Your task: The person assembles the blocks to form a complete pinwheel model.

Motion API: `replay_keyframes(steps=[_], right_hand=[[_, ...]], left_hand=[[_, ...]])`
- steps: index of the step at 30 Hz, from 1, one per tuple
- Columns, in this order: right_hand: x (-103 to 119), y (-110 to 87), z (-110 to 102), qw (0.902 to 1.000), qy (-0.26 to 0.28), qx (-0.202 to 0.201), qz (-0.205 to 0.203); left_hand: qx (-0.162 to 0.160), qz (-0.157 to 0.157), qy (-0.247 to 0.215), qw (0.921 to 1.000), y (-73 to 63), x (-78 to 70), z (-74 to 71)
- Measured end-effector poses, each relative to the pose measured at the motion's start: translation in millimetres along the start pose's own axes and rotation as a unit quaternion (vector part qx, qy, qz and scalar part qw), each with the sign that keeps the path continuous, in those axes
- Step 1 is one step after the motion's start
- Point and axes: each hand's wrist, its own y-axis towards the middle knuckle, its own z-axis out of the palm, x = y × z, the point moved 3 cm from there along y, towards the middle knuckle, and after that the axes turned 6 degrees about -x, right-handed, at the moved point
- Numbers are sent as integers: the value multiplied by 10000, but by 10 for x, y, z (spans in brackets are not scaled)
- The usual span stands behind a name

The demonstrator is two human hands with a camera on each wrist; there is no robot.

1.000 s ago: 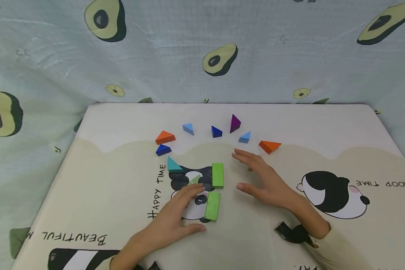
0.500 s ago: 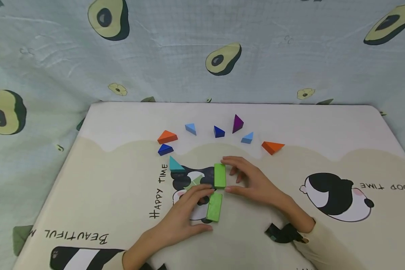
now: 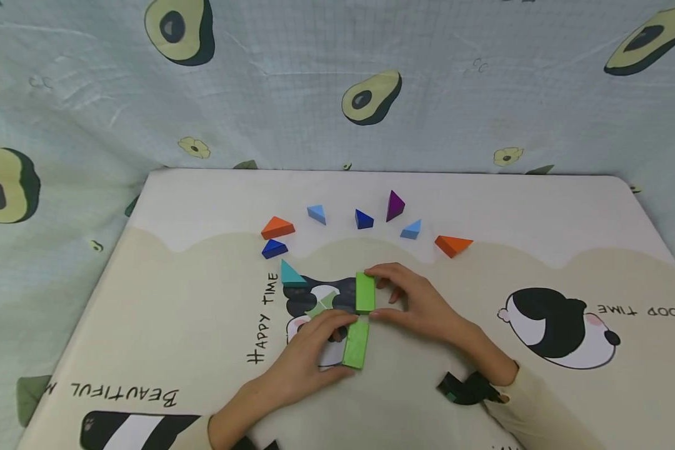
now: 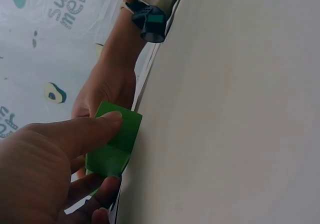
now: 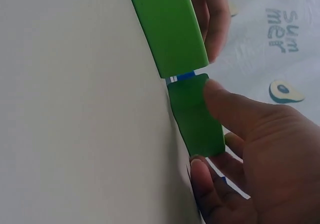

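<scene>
Two green rectangular blocks lie end to end, a narrow gap between them, over the printed panda. My left hand (image 3: 298,357) grips the nearer green block (image 3: 356,345) by its ends, index finger at the far end and thumb at the near one. In the left wrist view the thumb presses on this block's end face. My right hand (image 3: 424,306) pinches the farther green block (image 3: 365,292) the same way. The right wrist view shows the thumb (image 5: 225,101) against its near end. A teal triangular block (image 3: 292,275) lies left of the blocks.
Several triangular blocks form an arc beyond the hands: orange (image 3: 277,227), dark blue (image 3: 364,219), light blue (image 3: 410,229) and purple (image 3: 395,206) ones among them. The printed tabletop (image 3: 163,300) ends at a sheet with avocado prints (image 3: 281,94).
My right hand has come in from the right and taken hold of the farther green block. My left thumb has closed in on the nearer block's end. The triangular blocks stay put.
</scene>
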Motion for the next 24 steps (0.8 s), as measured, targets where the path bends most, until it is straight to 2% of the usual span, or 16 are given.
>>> replay_keyframes(steps=[14,20,24], right_hand=[[-12,108,44,9999,71,-76,121],[-27,139,46,9998,72,-93,183],[-47,134,51,9992,306,-68,231]], left_hand=[[-294,115,162,9994,15,-18,30],[-256,64,190,9995,15,-20,31],[-245,31,216,9995,3,-20,29]])
